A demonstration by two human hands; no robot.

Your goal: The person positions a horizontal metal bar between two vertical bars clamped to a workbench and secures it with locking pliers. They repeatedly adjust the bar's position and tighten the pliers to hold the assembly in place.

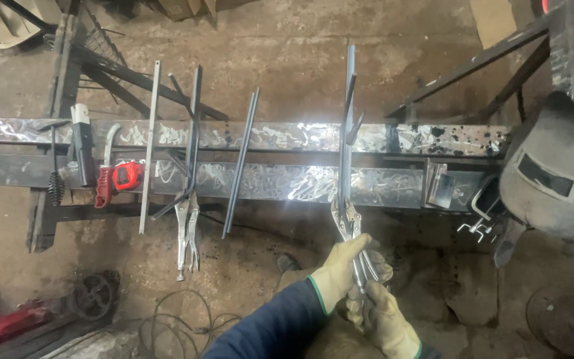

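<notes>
Gloves are worn on both hands at the near edge, where the left hand and the right hand are closed together around the handles of locking pliers; the handle ends are hidden inside the grip. The pliers' jaws are clamped on a dark steel bar lying across the welding bench. Farther left, a second pair of pliers hangs off the bench's front edge. A welding mask is cut off at the right end.
</notes>
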